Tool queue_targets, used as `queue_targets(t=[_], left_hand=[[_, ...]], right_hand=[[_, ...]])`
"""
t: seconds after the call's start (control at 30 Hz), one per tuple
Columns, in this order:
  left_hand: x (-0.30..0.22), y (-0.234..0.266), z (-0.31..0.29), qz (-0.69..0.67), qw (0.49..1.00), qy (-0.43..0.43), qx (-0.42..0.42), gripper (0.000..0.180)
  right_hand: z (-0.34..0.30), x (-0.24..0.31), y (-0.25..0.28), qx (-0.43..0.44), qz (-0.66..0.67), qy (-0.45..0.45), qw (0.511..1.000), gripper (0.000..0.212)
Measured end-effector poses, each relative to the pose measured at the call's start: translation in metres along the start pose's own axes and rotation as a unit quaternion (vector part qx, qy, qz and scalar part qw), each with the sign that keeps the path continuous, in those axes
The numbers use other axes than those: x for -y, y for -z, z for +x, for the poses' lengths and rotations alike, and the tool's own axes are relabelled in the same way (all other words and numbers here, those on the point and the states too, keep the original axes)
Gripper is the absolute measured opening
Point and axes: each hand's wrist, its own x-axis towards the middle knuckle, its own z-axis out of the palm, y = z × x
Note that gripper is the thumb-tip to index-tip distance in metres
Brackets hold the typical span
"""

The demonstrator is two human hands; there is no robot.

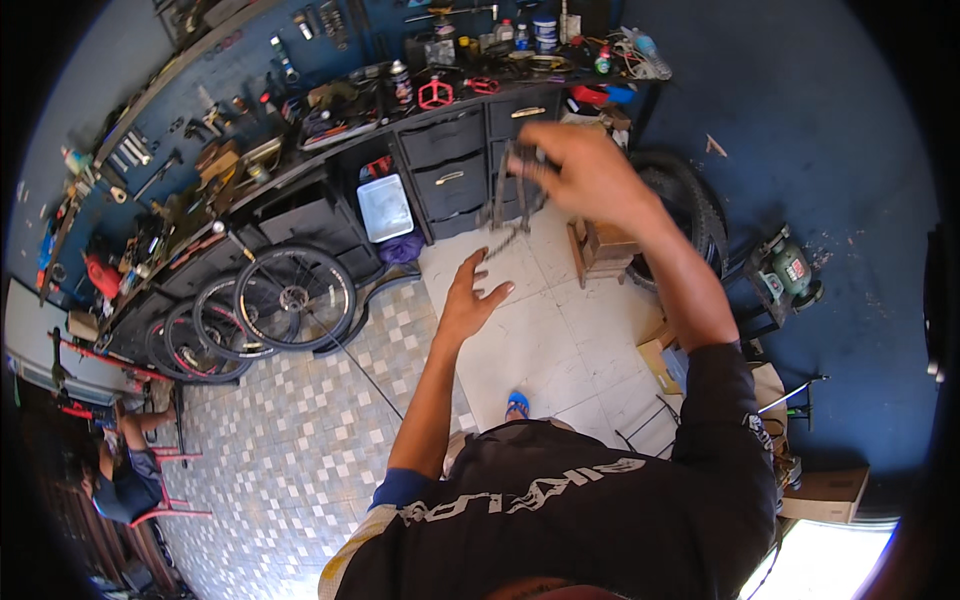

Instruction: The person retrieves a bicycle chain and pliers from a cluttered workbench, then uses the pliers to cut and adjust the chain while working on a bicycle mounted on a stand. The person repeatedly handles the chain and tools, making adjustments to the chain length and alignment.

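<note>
Dark metal chain (512, 205) hangs from my right hand (585, 170), gripped in a raised fist over the pale floor tiles (560, 330). My left hand (470, 295) spreads open just beneath its lower end, near the wheels (255, 310).

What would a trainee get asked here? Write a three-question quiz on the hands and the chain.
1. True or false: the right hand holds the chain up, so that it hangs down.
2. Which hand is open below the chain's lower end? A) the left hand B) the right hand C) neither
3. Fill in: the wheels lean against the ____.

Key:
1. True
2. A
3. Workbench, on the person's left
</note>
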Motion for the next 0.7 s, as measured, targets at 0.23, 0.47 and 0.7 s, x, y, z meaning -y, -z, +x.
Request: queue_targets(t=[0.23, 0.47, 0.7], left_hand=[[0.034, -0.053, 0.167, 0.165, 0.985, -0.007, -0.054, 0.119], [0.112, -0.043, 0.313, -0.009, 0.983, 0.031, 0.18, 0.094], [0.066, -0.041, 0.415, -0.438, 0.815, 0.178, 0.334, 0.094]], right_hand=[[0.13, -0.133, 0.073, -0.11, -0.12, -0.064, 0.985, 0.032], [0.228, -0.242, 0.094, -0.218, 0.044, -0.082, 0.972, 0.028], [0.288, -0.373, 0.085, -0.187, -0.005, -0.141, 0.972, 0.025]])
